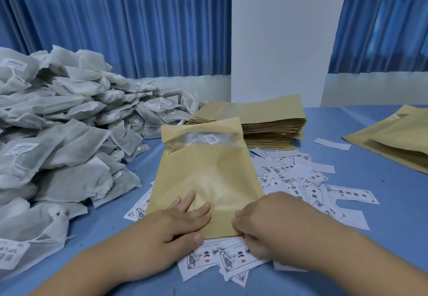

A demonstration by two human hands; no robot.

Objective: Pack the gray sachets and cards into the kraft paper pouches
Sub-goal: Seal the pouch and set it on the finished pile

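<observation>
Two hands on tan kraft paper pouch (208, 175): left hand (178, 221) flat, pressing; right hand (261, 221) pinches bottom edge. Risk: pouch prob. skids on loose white printed cards (231, 257) underneath, creases.

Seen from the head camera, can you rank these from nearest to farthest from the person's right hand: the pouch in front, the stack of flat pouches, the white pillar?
1. The pouch in front: centre of the view; the right hand pinches its near corner.
2. The stack of flat pouches: behind that pouch, slightly right.
3. The white pillar: farthest back, upper middle.
</observation>
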